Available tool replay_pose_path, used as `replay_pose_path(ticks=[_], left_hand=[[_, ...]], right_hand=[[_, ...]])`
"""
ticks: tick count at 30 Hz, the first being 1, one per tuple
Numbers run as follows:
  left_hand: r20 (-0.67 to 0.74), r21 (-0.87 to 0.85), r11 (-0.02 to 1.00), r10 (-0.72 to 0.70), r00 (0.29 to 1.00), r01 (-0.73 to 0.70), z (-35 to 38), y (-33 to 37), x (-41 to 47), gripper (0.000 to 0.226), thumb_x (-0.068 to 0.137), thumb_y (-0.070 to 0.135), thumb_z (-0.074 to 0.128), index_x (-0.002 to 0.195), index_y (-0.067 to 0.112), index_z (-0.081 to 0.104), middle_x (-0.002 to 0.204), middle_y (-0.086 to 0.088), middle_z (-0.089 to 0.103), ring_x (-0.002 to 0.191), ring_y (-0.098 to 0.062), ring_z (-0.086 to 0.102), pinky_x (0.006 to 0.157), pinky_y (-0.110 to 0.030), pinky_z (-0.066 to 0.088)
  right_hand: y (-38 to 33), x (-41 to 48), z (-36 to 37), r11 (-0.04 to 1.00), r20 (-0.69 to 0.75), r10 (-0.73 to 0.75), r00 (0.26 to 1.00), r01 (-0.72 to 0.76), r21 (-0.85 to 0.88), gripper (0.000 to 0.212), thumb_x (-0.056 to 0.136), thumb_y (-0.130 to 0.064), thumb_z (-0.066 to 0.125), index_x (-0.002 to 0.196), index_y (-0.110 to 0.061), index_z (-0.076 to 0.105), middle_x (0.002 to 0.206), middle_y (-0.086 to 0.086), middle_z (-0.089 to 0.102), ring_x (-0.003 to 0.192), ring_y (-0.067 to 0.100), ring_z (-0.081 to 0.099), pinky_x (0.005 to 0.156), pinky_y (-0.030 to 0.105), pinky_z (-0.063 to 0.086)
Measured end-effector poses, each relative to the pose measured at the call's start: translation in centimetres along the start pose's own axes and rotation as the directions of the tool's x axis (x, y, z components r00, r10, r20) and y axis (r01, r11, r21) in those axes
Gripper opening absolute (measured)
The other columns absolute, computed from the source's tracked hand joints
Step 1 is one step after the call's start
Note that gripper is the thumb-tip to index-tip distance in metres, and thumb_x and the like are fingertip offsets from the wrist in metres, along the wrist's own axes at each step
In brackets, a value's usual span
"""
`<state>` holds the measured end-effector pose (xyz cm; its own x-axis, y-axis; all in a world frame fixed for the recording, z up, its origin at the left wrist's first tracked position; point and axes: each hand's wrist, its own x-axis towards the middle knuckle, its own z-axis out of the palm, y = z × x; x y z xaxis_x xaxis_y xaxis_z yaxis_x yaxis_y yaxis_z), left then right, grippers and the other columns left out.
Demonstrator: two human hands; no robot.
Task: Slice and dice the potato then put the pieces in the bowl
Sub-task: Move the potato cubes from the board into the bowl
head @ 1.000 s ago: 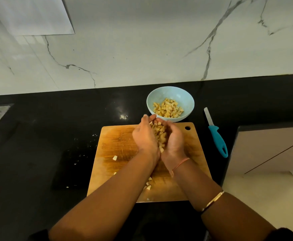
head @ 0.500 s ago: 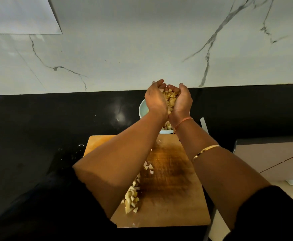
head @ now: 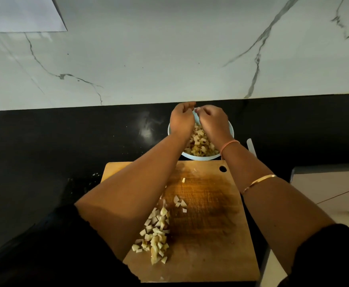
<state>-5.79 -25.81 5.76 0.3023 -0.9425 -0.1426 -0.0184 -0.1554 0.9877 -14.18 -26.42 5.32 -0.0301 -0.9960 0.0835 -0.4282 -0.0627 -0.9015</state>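
A light blue bowl (head: 198,157) stands on the black counter just beyond the wooden cutting board (head: 211,228). It holds a heap of diced potato (head: 200,142). My left hand (head: 181,123) and my right hand (head: 213,123) hover side by side over the bowl's far half, backs up and fingers loosely curled downward; I see nothing held in them. A pile of diced potato pieces (head: 157,235) lies on the board's near left part, beside my left forearm, with a few stray pieces (head: 179,201) above it.
A knife's white blade (head: 251,147) shows right of the bowl, mostly hidden by my right forearm. The marble wall rises directly behind the bowl. A pale cabinet (head: 331,189) sits low at the right, past the counter's edge. Black counter (head: 45,154) stretches to the left.
My cupped hands carried diced potato from the board up over the bowl. They have now turned over and lowered, and the pieces they held are no longer in them.
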Motion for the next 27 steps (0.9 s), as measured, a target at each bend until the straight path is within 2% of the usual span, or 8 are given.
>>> replay_pose_path(ticks=[6, 12, 17, 19, 21, 23, 25, 27], left_hand=[[-0.046, -0.099, 0.992, 0.076, 0.996, -0.080, -2.6, 0.4, -2.3, 0.018, 0.095, 0.010, 0.049, 0.103, 0.014, 0.065, 0.103, -0.003, 0.068, 0.099, -0.019, 0.065, 0.090, -0.034, 0.053], [-0.059, -0.178, 0.980, 0.075, 0.995, -0.084, -6.8, -1.3, -6.2, 0.010, 0.094, 0.009, 0.058, 0.099, 0.014, 0.066, 0.088, 0.003, 0.066, 0.080, -0.005, 0.063, 0.076, -0.020, 0.053], [-0.039, -0.101, 0.995, 0.021, 0.999, -0.025, -11.2, -4.2, -8.0, 0.014, 0.096, 0.014, 0.054, 0.103, 0.011, 0.066, 0.087, 0.001, 0.067, 0.077, -0.006, 0.059, 0.074, -0.020, 0.052], [-0.035, -0.069, 0.998, -0.006, 0.999, 0.004, -12.8, -4.7, -8.5, 0.014, 0.097, 0.016, 0.053, 0.102, 0.013, 0.066, 0.086, 0.002, 0.066, 0.072, -0.005, 0.056, 0.070, -0.019, 0.050], [-0.032, -0.028, 0.999, -0.018, 0.999, 0.017, -14.2, -4.7, -8.8, 0.015, 0.098, 0.018, 0.052, 0.103, 0.015, 0.066, 0.087, 0.002, 0.066, 0.069, -0.005, 0.055, 0.069, -0.020, 0.049], [-0.017, 0.014, 0.999, -0.041, 0.999, 0.041, -15.4, -4.5, -9.2, 0.016, 0.098, 0.021, 0.051, 0.103, 0.018, 0.066, 0.088, 0.002, 0.067, 0.065, -0.003, 0.056, 0.066, -0.020, 0.047], [0.003, -0.013, 0.997, -0.070, 0.998, 0.070, -16.5, -4.1, -9.6, 0.016, 0.098, 0.021, 0.052, 0.101, 0.018, 0.067, 0.088, 0.000, 0.067, 0.062, -0.003, 0.057, 0.063, -0.019, 0.047], [0.027, -0.057, 0.994, -0.095, 0.995, 0.096, -17.3, -3.9, -9.9, 0.016, 0.097, 0.020, 0.052, 0.099, 0.018, 0.067, 0.088, -0.001, 0.067, 0.069, -0.004, 0.061, 0.066, -0.021, 0.049]], right_hand=[[-0.7, -4.3, -0.2, 0.906, -0.092, -0.048, 0.995, 0.082, 0.414, 0.025, 0.096, -0.012, 0.050, 0.083, -0.020, 0.071, 0.084, -0.003, 0.070, 0.089, 0.017, 0.066, 0.083, 0.032, 0.054], [1.0, -11.1, 1.0, 0.784, 0.084, -0.048, 0.995, -0.014, 0.620, 0.030, 0.099, -0.010, 0.045, 0.080, -0.009, 0.070, 0.075, 0.002, 0.070, 0.078, 0.018, 0.065, 0.076, 0.031, 0.054], [2.3, -13.9, 2.8, 0.988, 0.234, -0.003, 0.972, -0.033, 0.150, 0.025, 0.099, -0.021, 0.047, 0.095, -0.008, 0.068, 0.087, -0.003, 0.067, 0.081, 0.004, 0.062, 0.074, 0.017, 0.046], [2.6, -14.6, 3.7, 0.992, 0.375, -0.092, 0.923, 0.116, -0.042, 0.026, 0.099, -0.022, 0.047, 0.113, -0.010, 0.066, 0.109, -0.008, 0.061, 0.102, 0.001, 0.054, 0.090, 0.018, 0.040], [2.7, -15.3, 4.5, 0.973, 0.472, -0.188, 0.861, 0.229, -0.032, 0.029, 0.098, -0.019, 0.048, 0.122, -0.010, 0.062, 0.121, -0.006, 0.060, 0.113, -0.002, 0.050, 0.097, 0.012, 0.037], [2.1, -15.6, 4.9, 0.970, 0.448, -0.236, 0.862, 0.237, 0.053, 0.026, 0.098, -0.016, 0.049, 0.116, -0.009, 0.066, 0.110, -0.003, 0.067, 0.097, -0.005, 0.059, 0.084, 0.009, 0.045], [1.4, -15.0, 5.3, 0.981, 0.376, -0.194, 0.906, 0.170, 0.097, 0.026, 0.098, -0.016, 0.048, 0.114, -0.009, 0.067, 0.102, 0.001, 0.070, 0.091, 0.007, 0.066, 0.077, 0.019, 0.054], [1.1, -14.2, 5.4, 0.994, 0.414, -0.113, 0.903, 0.108, 0.035, 0.028, 0.099, -0.019, 0.046, 0.121, -0.012, 0.063, 0.110, 0.006, 0.068, 0.101, 0.025, 0.065, 0.087, 0.033, 0.054]])
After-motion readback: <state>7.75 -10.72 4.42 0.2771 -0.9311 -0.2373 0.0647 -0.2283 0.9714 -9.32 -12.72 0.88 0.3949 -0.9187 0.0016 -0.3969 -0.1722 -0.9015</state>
